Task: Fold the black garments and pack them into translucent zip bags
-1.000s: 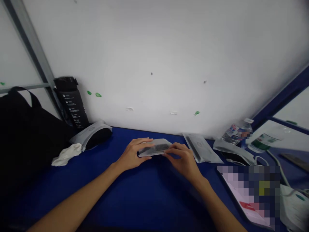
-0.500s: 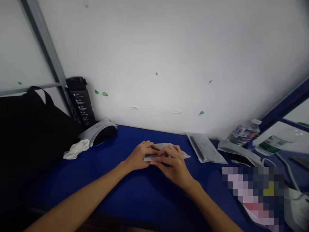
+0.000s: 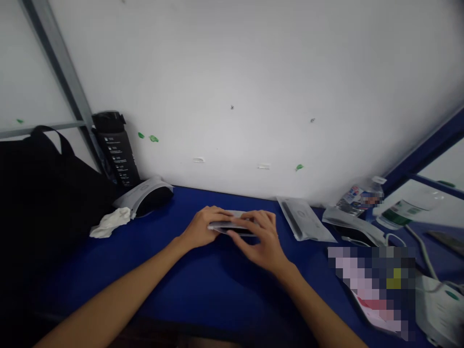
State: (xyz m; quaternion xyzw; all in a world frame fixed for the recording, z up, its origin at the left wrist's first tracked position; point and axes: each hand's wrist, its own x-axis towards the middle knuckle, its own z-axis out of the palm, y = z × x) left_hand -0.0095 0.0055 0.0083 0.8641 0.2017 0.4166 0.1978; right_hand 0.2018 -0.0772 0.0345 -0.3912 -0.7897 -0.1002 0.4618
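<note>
Between both hands, above the blue desk (image 3: 188,285), is a translucent white pouch (image 3: 237,225) with its near edge parted over a dark inside. My left hand (image 3: 206,226) grips the pouch's left end, thumb below and fingers on top. My right hand (image 3: 263,239) lies over the right part, its fingers across the top and the thumb apart at the near edge. The fingers cover much of the pouch, and what it contains cannot be made out.
At the left are a black bag (image 3: 47,193), a black bottle (image 3: 118,150), a crumpled tissue (image 3: 111,222) and a pouch (image 3: 145,195). Rightward lie two pouches (image 3: 306,220) (image 3: 355,224), plastic bottles (image 3: 362,195) (image 3: 409,210), a phone (image 3: 373,295) and a power strip (image 3: 440,307).
The pouch's near edge now shows a wider dark gap. My right thumb has moved away from my left fingers. The whole view has shifted slightly.
</note>
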